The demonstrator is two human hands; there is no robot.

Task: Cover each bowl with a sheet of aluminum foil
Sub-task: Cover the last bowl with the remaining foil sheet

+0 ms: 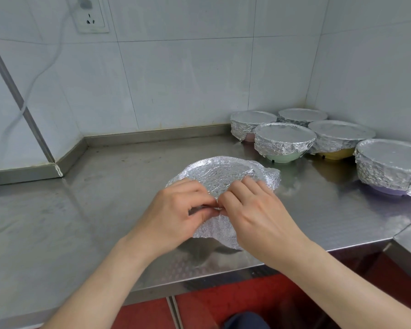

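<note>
Two hands working at the near edge, so I'll call it from there. My left hand (176, 210) and right hand (254, 210) meet thumb to thumb. Each grip is clamped on the same fold of the foil sheet (223, 172), pinching it at the rim nearest me. I read that as crimping: squeeze the slack into a pleat so the skirt hugs the side and doesn't spring back.

One sheet, then, and it sits near the front middle of the steel surface (93, 210). Its top is already pressed into a round, dished face. The bowl beneath is fully hidden, so I can't give its colour or say whether it rests flat or tipped. The right-hand flap sticks out loose, so my guess is that side needs tucking next.

Further back and right, five finished bowls are parked together in the corner, out of the working space. They are a purple bowl (387, 189) nearest, a yellow bowl (333, 154), a green bowl (282, 158), a pink bowl (249, 138) and a rearmost bowl (301, 115) showing only foil. All five have flat tops and crumpled skirts, and several are touching or nearly so.

So the count is six: five done, one in hand. I see no bare bowls and no foil roll.

Farthest off, one wall socket (91, 19) with a white cable (40, 74) trailing down the tiles.
</note>
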